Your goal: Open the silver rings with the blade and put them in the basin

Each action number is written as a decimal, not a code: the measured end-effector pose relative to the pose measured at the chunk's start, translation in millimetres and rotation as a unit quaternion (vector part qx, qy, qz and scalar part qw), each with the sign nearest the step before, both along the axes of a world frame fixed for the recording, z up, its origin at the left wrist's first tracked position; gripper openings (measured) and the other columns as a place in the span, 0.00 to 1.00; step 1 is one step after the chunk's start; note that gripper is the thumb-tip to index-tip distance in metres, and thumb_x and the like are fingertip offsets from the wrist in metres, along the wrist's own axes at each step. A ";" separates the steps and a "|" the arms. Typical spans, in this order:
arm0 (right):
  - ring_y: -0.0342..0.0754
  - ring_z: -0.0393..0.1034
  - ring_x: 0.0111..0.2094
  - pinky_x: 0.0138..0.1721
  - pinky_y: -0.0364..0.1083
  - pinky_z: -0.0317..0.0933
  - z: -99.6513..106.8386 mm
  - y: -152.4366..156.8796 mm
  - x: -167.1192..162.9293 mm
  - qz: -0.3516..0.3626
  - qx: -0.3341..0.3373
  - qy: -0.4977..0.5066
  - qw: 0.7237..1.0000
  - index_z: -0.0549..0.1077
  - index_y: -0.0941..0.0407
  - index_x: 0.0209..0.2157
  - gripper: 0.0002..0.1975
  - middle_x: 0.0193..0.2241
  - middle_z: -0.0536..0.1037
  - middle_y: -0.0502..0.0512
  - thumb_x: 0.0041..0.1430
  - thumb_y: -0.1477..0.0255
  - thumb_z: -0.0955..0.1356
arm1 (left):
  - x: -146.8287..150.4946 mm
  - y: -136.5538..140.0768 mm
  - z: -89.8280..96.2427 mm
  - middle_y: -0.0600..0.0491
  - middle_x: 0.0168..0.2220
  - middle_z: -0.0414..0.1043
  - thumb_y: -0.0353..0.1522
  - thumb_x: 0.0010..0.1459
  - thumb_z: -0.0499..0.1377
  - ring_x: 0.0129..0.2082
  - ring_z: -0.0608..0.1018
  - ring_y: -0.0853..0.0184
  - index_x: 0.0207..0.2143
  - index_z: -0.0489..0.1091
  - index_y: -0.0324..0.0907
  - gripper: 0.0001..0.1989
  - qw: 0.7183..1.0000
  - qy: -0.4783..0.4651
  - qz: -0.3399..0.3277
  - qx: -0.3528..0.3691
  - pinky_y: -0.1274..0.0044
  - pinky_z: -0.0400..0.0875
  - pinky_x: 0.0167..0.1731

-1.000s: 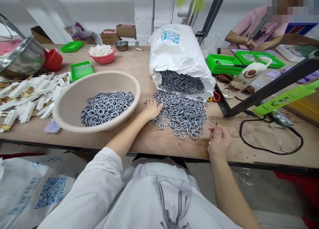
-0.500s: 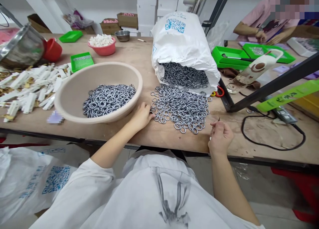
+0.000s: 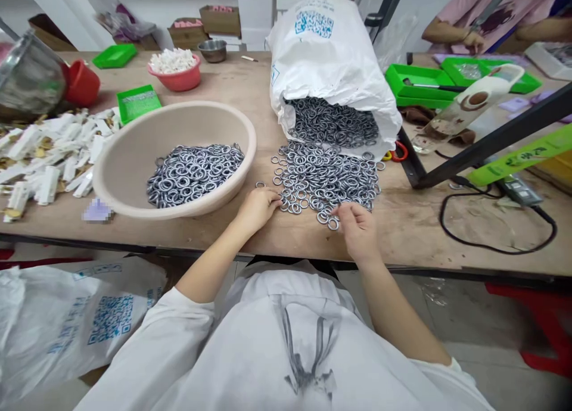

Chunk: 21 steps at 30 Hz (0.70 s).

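A loose pile of grey metal rings [image 3: 330, 176] lies on the table, spilling from the mouth of a white sack [image 3: 328, 59]. At the pile's left edge is my left hand [image 3: 260, 210], its fingertips drawn together against the outermost rings. My right hand [image 3: 360, 232] is at the front right of the pile, thumb and forefinger pinched beside a ring; what sits between them is too small to make out. One stray ring [image 3: 260, 184] lies just behind my left hand. Left of that hand stands a wide beige basin [image 3: 120, 167], partly filled with the same rings [image 3: 196, 176].
White plastic pieces [image 3: 49, 155] are heaped at the left near a steel bowl [image 3: 31, 77]. A black metal bar [image 3: 487, 143] slants over the right side, above a black cable [image 3: 447, 232]. Beyond, a person in a pink shirt [image 3: 473, 12] works by green trays [image 3: 420, 83].
My right hand has moved left, from the bare table to the front of the ring pile. My left hand stays by the pile's left edge. The view has shifted slightly.
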State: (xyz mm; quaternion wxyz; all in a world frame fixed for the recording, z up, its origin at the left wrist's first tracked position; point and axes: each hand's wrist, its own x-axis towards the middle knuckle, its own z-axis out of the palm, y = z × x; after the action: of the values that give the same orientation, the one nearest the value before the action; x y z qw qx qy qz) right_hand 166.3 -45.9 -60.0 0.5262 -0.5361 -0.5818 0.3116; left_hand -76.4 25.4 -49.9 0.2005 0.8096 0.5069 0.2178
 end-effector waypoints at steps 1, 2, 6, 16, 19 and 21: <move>0.43 0.63 0.25 0.28 0.43 0.59 2.4 2.5 -5.8 0.013 -0.006 0.004 1.000 0.74 0.55 0.29 0.22 0.24 0.72 0.49 0.63 0.50 0.65 | 0.9 0.0 -0.2 0.47 0.43 0.80 0.28 0.61 0.59 0.45 0.79 0.58 0.35 0.79 0.42 0.07 1.000 0.004 -0.002 0.004 0.68 0.71 0.49; 0.43 0.64 0.26 0.29 0.43 0.59 4.5 5.1 -11.1 0.020 -0.013 0.011 1.000 0.74 0.56 0.30 0.22 0.24 0.73 0.50 0.62 0.51 0.66 | 1.7 -0.9 0.0 0.47 0.43 0.80 0.29 0.61 0.58 0.45 0.79 0.57 0.35 0.79 0.42 0.08 1.000 0.000 0.001 0.011 0.68 0.70 0.49; 0.43 0.66 0.29 0.34 0.43 0.60 9.5 13.1 -28.6 0.056 -0.049 0.046 0.996 0.75 0.55 0.35 0.18 0.28 0.75 0.49 0.58 0.54 0.70 | 8.8 -15.7 4.9 0.49 0.38 0.81 0.33 0.63 0.57 0.37 0.79 0.61 0.39 0.78 0.42 0.10 0.992 -0.119 0.026 0.006 0.71 0.70 0.41; 0.39 0.60 0.21 0.24 0.42 0.58 14.2 -2.0 -68.5 0.058 -0.026 0.189 0.980 0.63 0.54 0.25 0.22 0.19 0.64 0.43 0.52 0.53 0.74 | 60.8 -65.8 1.7 0.57 0.26 0.64 0.52 0.58 0.60 0.25 0.67 0.73 0.29 0.64 0.42 0.22 0.790 -0.570 0.027 -0.223 0.80 0.66 0.29; 0.41 0.64 0.18 0.22 0.43 0.62 20.7 -5.5 -68.0 0.100 -0.051 0.224 0.968 0.66 0.52 0.32 0.22 0.19 0.68 0.41 0.48 0.55 0.76 | 62.0 -70.7 2.6 0.58 0.23 0.62 0.52 0.56 0.61 0.23 0.65 0.74 0.27 0.62 0.42 0.24 0.780 -0.567 0.010 -0.264 0.81 0.63 0.25; 0.42 0.65 0.17 0.21 0.43 0.63 24.2 -4.8 -64.9 0.139 -0.071 0.226 0.961 0.68 0.52 0.37 0.22 0.18 0.70 0.41 0.49 0.55 0.76 | 60.9 -73.5 6.1 0.59 0.20 0.61 0.53 0.56 0.61 0.21 0.64 0.74 0.26 0.62 0.41 0.24 0.773 -0.565 0.003 -0.288 0.81 0.62 0.23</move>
State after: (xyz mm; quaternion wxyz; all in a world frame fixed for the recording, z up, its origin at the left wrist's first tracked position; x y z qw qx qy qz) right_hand 101.4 -50.7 -35.9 0.5558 -0.4015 -0.4929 0.5356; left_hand -15.5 -48.1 -43.8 0.6737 0.4439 0.3436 0.4806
